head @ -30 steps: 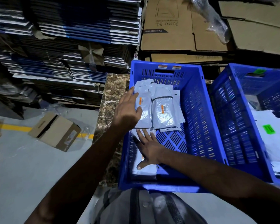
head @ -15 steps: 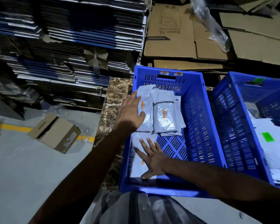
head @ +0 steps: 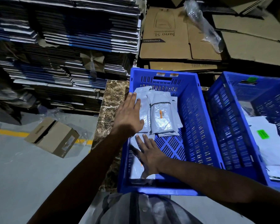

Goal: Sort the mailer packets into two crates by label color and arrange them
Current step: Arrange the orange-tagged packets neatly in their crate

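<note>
Slightly shifted since before, left hand [head: 129,116] is laid flat, fingers straight, on orange-label packets [head: 158,115] in left crate [head: 199,126]; right hand [head: 149,156] is pressed open on near packet [head: 136,172]; arranging is judged ongoing.

Left blue crate [head: 199,126]: grey mailer packets [head: 162,115] with orange labels stacked flat at far-left end, one more packet [head: 137,168] flat at near-left corner under my right hand. Right blue crate [head: 225,126]: white packets, green label [head: 263,134].
</note>
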`<state>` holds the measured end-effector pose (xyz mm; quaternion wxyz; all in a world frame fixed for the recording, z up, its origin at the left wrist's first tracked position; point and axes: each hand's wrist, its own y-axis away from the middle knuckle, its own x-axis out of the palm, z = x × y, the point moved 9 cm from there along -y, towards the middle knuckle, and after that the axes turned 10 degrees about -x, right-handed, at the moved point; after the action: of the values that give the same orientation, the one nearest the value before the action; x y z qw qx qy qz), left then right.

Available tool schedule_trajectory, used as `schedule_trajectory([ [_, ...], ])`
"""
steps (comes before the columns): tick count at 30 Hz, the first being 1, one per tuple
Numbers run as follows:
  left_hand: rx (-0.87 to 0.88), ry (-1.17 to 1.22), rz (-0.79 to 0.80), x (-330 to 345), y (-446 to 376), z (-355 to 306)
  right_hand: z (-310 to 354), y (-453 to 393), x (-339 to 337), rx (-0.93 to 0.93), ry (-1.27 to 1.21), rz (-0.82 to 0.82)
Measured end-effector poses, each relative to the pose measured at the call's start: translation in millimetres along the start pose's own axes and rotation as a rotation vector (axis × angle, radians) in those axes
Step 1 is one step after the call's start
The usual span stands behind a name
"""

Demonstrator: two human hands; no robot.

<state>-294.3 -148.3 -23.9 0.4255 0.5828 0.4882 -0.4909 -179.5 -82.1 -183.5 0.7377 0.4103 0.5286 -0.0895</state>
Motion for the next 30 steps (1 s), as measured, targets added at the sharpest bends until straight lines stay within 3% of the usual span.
schedule_trajectory([
  [4,0.009,0.070,0.000,0,-1,1,-3,-9,20,0.015,-0.059,0.073],
  [7,0.021,0.194,0.006,1,-2,5,-5,-2,-2,-0.016,-0.110,0.028],
  [8,0.027,0.233,0.002,1,-3,6,-10,6,-20,-0.012,-0.125,-0.047],
  [10,0.026,0.293,-0.008,2,-5,10,-29,28,-74,0.053,-0.163,-0.386],
  [12,0.016,0.324,-0.016,3,-6,11,-70,59,-115,0.289,-0.289,-0.735],
  [14,-0.008,0.350,-0.021,2,-5,12,-123,86,-126,0.572,-0.452,-0.967],
  [16,-0.063,0.414,-0.008,1,-4,15,-165,87,-118,0.748,-0.576,-0.937],
  [19,-0.106,0.462,0.013,2,-3,18,-192,73,-90,0.895,-0.774,-0.719],
  [23,-0.095,0.440,0.021,3,-4,17,-202,69,-70,0.954,-0.938,-0.784],
  [27,-0.094,0.449,0.020,4,-4,19,-192,79,-74,0.768,-1.172,-0.984],
  [30,-0.090,0.480,0.024,2,-3,19,-154,89,-80,0.461,-1.420,-0.893],
])
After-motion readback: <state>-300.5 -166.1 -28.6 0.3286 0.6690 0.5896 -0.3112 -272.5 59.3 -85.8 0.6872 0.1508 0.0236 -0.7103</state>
